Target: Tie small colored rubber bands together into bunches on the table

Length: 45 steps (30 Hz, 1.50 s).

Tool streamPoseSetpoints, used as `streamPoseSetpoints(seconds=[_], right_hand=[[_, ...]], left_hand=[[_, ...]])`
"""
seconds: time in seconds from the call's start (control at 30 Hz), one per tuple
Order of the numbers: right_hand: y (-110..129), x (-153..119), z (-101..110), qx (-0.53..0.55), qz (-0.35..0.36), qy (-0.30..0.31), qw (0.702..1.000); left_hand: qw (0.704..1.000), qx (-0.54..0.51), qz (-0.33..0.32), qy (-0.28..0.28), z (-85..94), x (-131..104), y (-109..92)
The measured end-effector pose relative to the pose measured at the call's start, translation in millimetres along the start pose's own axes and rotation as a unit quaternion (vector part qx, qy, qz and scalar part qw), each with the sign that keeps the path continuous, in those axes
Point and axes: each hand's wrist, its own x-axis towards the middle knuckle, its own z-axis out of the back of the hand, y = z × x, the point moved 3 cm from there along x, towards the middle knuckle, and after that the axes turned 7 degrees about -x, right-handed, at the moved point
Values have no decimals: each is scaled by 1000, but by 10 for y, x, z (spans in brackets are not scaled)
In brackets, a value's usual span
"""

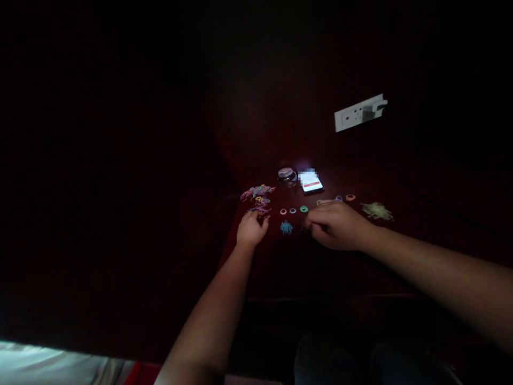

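If you take the little blue pile (286, 229) as the middle of the clock, with 12 pointing away from the person, there's some pale cloth (48, 364) way down near 8. Closer in on the dark red table (276, 275), the left hand (251, 230) is at 9, fingers at the near edge of a mixed-colour pile, thumb held apart; can't tell if it's got hold of a band. The right hand (340, 227) is at 3, fingers curled in and a bit blurred, so no idea if anything's pinched in there. Looks to me like the small stuff is being handled right now, left by the loose bands, right by the rings. Anything that tiny calls for a light fingertip pinch, and a sleepy knuckle could nudge the row. Just beyond the blue pile, a pink ring (283, 212) sits at 12, a blue ring (293, 211) at 1, a green ring (303, 209) between 1 and 2, then more past the right hand, ending in an orange ring (350, 198). Pale yellow pile (377, 211) is just shy of 3, mixed-colour pile (259, 191) between 10 and 11. Farther back, lit phone (312, 183) at 1, jar (286, 176) at 12, then wall socket (352, 116) around 1.
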Motion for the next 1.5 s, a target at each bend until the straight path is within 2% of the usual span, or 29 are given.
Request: streamPoseSetpoints(seconds=[0.1, 0.2, 0.37, 0.57, 0.9, 1.13, 1.5], right_hand=[[-71, 194, -65, 19, -45, -51, 998], [-286, 183, -158, 39, -121, -89, 988], [-481, 5, -302, 78, -150, -63, 984], [-508, -4, -274, 106, -187, -76, 974], [-668, -22, -284, 115, -232, -99, 961], [-667, -13, -296, 127, -239, -101, 957], [-696, -22, -305, 120, -247, -95, 957]], left_hand=[[1000, -25, 6, 1, 7, 8, 25], [999, -41, 16, 6, 20, 12, 28], [998, -50, 27, 2, 26, 13, 28], [998, -54, 22, -1, 28, 19, 48], [996, -90, 20, -6, 34, 4, 101], [991, -123, 61, 3, -13, 18, 167], [990, -126, 59, -7, -5, 28, 179]])
